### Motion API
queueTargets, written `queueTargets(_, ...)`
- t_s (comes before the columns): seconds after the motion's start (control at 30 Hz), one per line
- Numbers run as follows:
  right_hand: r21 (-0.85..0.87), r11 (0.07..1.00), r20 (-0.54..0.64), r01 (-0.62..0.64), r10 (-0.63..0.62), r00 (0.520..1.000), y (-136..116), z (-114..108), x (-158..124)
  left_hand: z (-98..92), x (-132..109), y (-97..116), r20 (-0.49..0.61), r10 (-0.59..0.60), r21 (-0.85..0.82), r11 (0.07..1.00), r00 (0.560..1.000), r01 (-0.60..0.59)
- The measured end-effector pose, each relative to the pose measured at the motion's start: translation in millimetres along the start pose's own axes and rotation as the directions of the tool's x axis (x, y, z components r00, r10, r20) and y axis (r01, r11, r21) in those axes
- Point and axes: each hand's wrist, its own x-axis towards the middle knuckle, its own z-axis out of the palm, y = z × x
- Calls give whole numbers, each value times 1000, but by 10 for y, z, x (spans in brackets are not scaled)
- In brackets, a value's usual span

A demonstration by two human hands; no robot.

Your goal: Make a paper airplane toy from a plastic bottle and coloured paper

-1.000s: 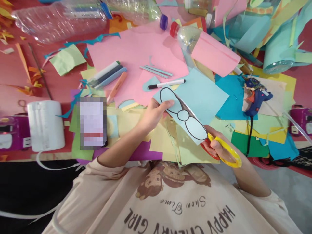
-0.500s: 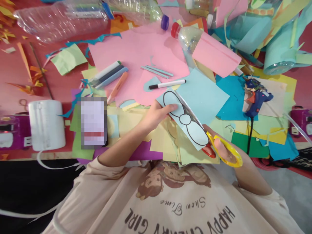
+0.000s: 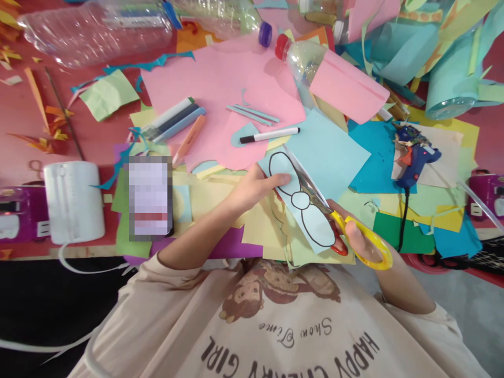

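Note:
Between thumb and fingers, my left hand (image 3: pixel 263 182) pinches a light blue paper strip (image 3: pixel 315 219) with a black bow outline drawn on it. The thumb lies on the upper loop, and the other fingers are mostly hidden beneath the paper. My right hand (image 3: pixel 360 239) grips yellow-handled scissors (image 3: pixel 377 253), its thumb through the handle loop. Their blades run along the strip's right edge, by the middle knot of the bow. A red-handled tool (image 3: pixel 339 245) shows partly beneath the strip's lower end. A black-and-white marker (image 3: pixel 271 135) lies just beyond the paper.
A blue glue gun (image 3: pixel 413 168) lies at right, its cord running to the table edge. Several markers (image 3: pixel 177 121) and a phone (image 3: pixel 151 199) are at left. Plastic bottles (image 3: pixel 98 37) lie along the back. Coloured paper sheets (image 3: pixel 220 79) and scraps cover much of the table.
The paper strip has shifted slightly down and away from the scissors. More of the blades now shows beside it, while my right hand stays nearly in place.

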Motion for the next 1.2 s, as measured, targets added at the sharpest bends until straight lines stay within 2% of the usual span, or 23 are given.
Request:
queueTargets(0.13,66,998,4,3,-3,1000,-24,25,17,-7,1,-3,16,7,-14,1000,1000,-6)
queueTargets(0.4,45,999,-43,-24,26,999,-78,54,12,5,6,23,10,12,-43,999,1000,-11)
queueTargets(0.67,11,999,-65,-47,47,997,-91,53,-8,-26,14,-14,-1,4,5,1000,1000,-4)
queueTargets(0.83,47,998,-94,-49,53,994,-131,67,2,-41,13,1,21,3,-20,1000,1000,-3)
queueTargets(1.03,18,999,-55,-44,45,997,-69,28,-19,-49,27,-15,34,16,-47,999,999,-14)
queueTargets(1.2,-32,999,-128,-28,24,991,-91,26,-39,-29,9,1,7,-17,-40,999,1000,17)
